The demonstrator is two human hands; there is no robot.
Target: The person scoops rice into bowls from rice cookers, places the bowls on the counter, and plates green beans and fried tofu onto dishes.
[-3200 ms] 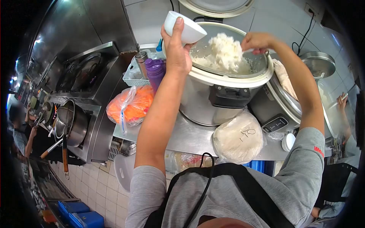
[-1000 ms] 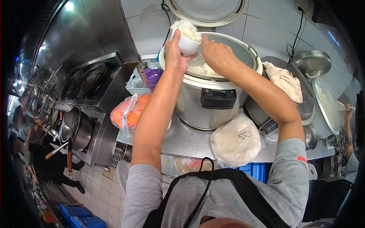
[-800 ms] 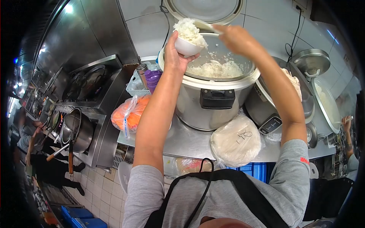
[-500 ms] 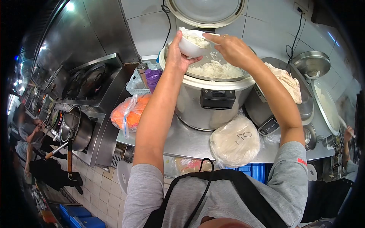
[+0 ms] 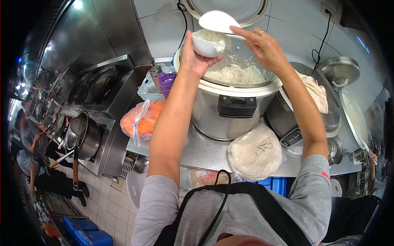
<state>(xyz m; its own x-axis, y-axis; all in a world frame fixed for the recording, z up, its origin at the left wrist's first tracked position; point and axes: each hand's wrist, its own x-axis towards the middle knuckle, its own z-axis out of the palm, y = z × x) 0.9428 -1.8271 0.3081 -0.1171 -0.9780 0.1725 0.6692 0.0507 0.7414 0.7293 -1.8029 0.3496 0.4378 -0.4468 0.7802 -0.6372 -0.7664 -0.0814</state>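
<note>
Left hand (image 5: 194, 61) holds the bowl (image 5: 206, 48) near the cooker's (image 5: 206, 111) left rim, right hand (image 5: 266, 48) the paddle (image 5: 218, 21); further tilting could spill rice (image 5: 221, 45).

Commercial kitchen — large rice cooker (image 5: 230, 91), stove (image 5: 94, 82)

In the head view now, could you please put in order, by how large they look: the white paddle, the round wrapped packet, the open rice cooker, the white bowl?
1. Open rice cooker
2. Round wrapped packet
3. White bowl and white paddle: too alike to rank
</note>
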